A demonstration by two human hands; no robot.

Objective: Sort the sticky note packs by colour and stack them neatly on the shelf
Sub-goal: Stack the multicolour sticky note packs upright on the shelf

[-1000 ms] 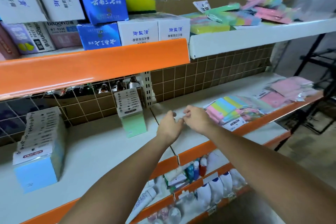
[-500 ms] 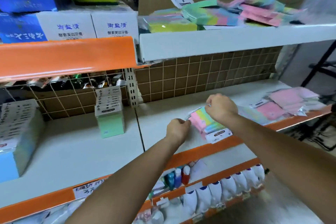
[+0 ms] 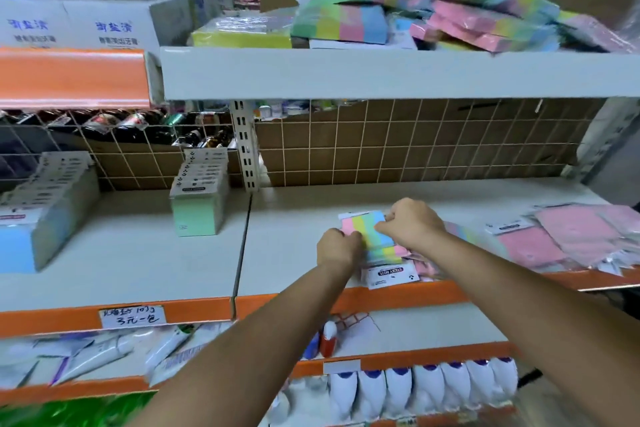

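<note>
A rainbow-striped sticky note pack (image 3: 369, 234), banded pink, yellow, green and blue, is lying on top of a small pile of similar packs near the front edge of the middle white shelf (image 3: 294, 218), right of centre. Both hands are holding it. The left hand (image 3: 337, 248) is gripping its near left corner with curled fingers, and the right hand (image 3: 410, 222) is curling over its right side, fingers tucked around the edge. Under the pack, a white header card reading "STICKY NOTE" (image 3: 389, 274) is poking out over the shelf's orange front lip (image 3: 398, 295).

Just to the right, loose pink packs in clear wrappers (image 3: 568, 236) are spreading across the same shelf. Well to the left, past the shelf seam, a stack of green packs (image 3: 199, 204) is standing upright, and further left a blue stack (image 3: 38, 215) is leaning at the frame's edge.

On the upper shelf (image 3: 381, 74), more rainbow and pink packs (image 3: 460, 14) are sitting in an untidy heap, beside a yellow pack (image 3: 242, 33) and white boxes with blue Chinese lettering (image 3: 100, 24). A wire grid backing (image 3: 398, 142) is running behind the middle shelf.

Below, a handwritten price label (image 3: 131, 315) is sticking to the orange lip, and tubes (image 3: 104, 354) and white pouches (image 3: 415, 388) are filling the lower shelves.
</note>
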